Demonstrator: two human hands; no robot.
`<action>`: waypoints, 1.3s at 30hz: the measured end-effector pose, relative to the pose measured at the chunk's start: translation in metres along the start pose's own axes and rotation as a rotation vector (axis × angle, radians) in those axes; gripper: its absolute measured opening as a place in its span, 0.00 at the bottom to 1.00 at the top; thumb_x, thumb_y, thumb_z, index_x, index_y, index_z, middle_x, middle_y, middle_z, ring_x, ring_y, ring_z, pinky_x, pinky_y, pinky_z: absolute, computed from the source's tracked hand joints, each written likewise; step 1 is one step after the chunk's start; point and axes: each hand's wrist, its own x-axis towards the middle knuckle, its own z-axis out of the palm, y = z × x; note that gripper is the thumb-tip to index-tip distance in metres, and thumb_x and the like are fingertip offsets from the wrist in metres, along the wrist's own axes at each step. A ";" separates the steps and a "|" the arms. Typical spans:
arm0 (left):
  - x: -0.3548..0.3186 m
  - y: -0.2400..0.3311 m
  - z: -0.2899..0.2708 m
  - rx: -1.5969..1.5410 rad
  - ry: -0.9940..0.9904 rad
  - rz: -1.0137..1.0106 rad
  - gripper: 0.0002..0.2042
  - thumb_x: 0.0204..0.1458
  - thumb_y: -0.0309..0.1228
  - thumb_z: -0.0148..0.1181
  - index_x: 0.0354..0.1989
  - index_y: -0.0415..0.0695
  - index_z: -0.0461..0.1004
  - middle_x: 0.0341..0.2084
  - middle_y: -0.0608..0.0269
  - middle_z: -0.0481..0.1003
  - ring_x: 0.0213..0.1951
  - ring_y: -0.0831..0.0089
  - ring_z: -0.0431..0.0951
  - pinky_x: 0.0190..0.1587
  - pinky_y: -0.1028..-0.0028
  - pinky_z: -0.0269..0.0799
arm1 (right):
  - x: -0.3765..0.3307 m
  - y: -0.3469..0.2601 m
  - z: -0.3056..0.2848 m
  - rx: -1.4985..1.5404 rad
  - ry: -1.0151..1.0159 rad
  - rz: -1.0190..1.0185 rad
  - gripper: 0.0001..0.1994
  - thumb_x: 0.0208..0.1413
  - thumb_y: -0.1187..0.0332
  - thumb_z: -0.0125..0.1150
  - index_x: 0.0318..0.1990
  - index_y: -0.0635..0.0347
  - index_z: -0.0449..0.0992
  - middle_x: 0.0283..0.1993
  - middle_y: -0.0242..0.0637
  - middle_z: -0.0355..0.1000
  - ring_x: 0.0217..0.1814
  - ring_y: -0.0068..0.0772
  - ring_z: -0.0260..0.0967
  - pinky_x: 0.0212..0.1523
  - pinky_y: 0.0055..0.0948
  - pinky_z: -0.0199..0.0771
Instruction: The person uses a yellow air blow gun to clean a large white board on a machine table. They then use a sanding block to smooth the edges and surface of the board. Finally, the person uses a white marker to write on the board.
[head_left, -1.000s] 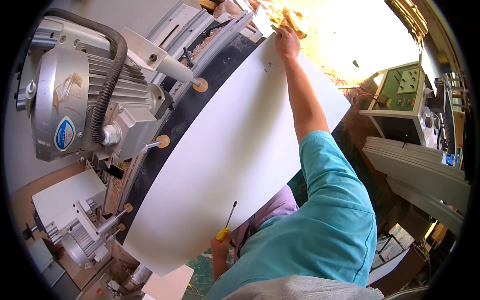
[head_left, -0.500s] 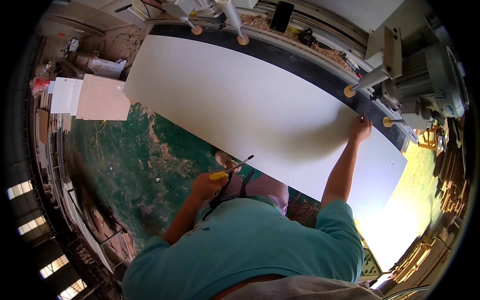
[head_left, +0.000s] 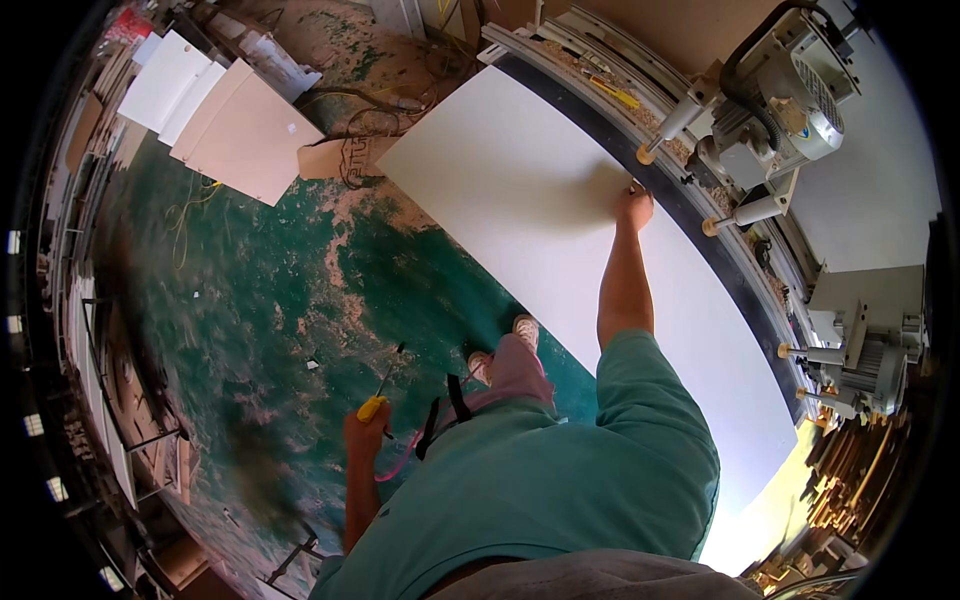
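Note:
A screwdriver with a yellow handle point(head_left: 373, 407) is gripped in my left hand point(head_left: 364, 436), low over the floor, its shaft pointing away from me. My right arm stretches out over a large white panel point(head_left: 720, 330) that lies in front of me on a machine bed. At the panel's far edge my right hand point(head_left: 635, 209) is closed, its fingertips pinched together beside the black strip point(head_left: 675, 207). A small tip shows at those fingers, too small to name.
Rods with round wooden pads point(head_left: 647, 155) and motor units point(head_left: 800, 110) line the far side. Pale boards point(head_left: 250, 140) are stacked at the left. Cables point(head_left: 358, 150) lie by a cardboard piece point(head_left: 322, 160). Wood strips point(head_left: 860, 460) stand at the right. Sawdust marks the green floor point(head_left: 280, 270).
My view has turned toward the left, so the panel now runs more steeply. My left hand with the screwdriver has dropped lower and away from the panel. My right hand stays at the far edge.

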 end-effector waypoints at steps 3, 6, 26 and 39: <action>0.044 0.016 -0.036 -0.081 0.067 -0.017 0.14 0.56 0.35 0.63 0.26 0.35 0.76 0.15 0.66 0.72 0.19 0.80 0.71 0.24 0.76 0.65 | 0.006 -0.099 0.070 0.066 0.051 -0.055 0.13 0.50 0.67 0.53 0.40 0.48 0.83 0.43 0.46 0.77 0.44 0.53 0.75 0.45 0.47 0.78; 0.097 0.029 -0.050 -0.091 0.117 -0.055 0.13 0.56 0.34 0.62 0.27 0.35 0.76 0.16 0.66 0.73 0.20 0.79 0.72 0.24 0.76 0.66 | 0.012 -0.188 0.137 0.083 0.053 -0.101 0.13 0.50 0.67 0.54 0.40 0.49 0.83 0.44 0.46 0.76 0.43 0.53 0.76 0.44 0.47 0.78; 0.384 0.125 -0.212 -0.127 -0.036 -0.181 0.10 0.58 0.31 0.60 0.33 0.34 0.76 0.20 0.64 0.74 0.23 0.77 0.73 0.28 0.76 0.68 | 0.005 -0.416 0.203 -0.560 -0.822 -0.783 0.17 0.56 0.69 0.51 0.51 0.43 0.79 0.54 0.36 0.75 0.55 0.46 0.73 0.53 0.42 0.75; 0.468 0.124 -0.359 0.189 -0.318 -0.087 0.12 0.59 0.34 0.59 0.28 0.38 0.74 0.15 0.68 0.69 0.20 0.80 0.67 0.25 0.77 0.60 | -0.146 -0.402 0.173 -0.152 -0.178 -0.287 0.08 0.54 0.65 0.58 0.38 0.48 0.83 0.40 0.37 0.77 0.41 0.45 0.77 0.42 0.41 0.78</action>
